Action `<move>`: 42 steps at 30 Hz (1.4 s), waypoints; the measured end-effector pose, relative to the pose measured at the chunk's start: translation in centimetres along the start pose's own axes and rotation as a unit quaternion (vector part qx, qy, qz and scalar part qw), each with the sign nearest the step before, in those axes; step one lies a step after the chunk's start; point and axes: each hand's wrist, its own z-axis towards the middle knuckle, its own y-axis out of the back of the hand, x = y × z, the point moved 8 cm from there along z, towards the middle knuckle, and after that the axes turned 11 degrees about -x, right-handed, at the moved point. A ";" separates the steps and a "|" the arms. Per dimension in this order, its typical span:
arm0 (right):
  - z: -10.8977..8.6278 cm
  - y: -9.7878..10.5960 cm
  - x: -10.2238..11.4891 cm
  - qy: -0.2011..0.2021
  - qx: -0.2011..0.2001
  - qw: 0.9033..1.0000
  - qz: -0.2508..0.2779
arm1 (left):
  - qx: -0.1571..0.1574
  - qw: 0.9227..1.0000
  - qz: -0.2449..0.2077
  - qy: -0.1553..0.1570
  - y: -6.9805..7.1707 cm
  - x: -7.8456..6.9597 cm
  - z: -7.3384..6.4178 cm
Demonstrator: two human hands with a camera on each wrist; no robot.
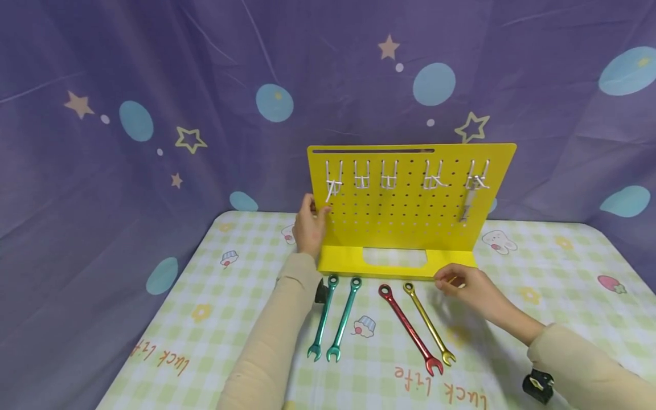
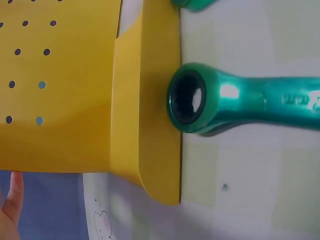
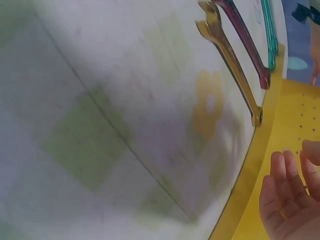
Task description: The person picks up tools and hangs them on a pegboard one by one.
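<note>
My left hand (image 1: 310, 229) pinches the near edge of the yellow board (image 1: 339, 259), thumb on its front, while my right hand (image 1: 475, 291) is loosely bent and unloaded by the board's front lip, can't tell if touching. Between my hands on the counter (image 1: 246, 296): two green wrenches (image 1: 345, 319) nearer my left, red wrench (image 1: 409, 329) and gold wrench (image 1: 429, 323) nearer my right. White hooks (image 1: 388, 182) sit on the board, beyond my hands.
</note>
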 end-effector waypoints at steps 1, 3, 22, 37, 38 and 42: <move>-0.2 -0.1 0.1 0.001 0.001 1.000 0.000 | 0.000 1.000 0.001 -0.001 0.0 0.0 0.0; -0.5 -0.4 0.1 0.001 0.005 1.000 -0.001 | -0.001 1.000 0.003 -0.003 0.1 0.0 0.0; -3.1 -4.3 0.4 -0.039 0.039 0.998 -0.032 | 0.001 1.000 0.007 0.006 0.4 0.2 0.0; -2.1 -6.0 1.0 -0.040 0.037 0.994 -0.096 | 0.012 1.000 -0.003 0.010 0.3 0.1 -0.4; -2.0 -6.0 1.0 -0.039 0.038 0.994 -0.099 | 0.011 1.000 -0.003 0.010 0.4 0.1 -0.4; -1.9 -5.8 1.1 -0.032 0.037 0.993 -0.111 | 0.012 1.000 -0.005 0.003 0.2 -0.1 -0.3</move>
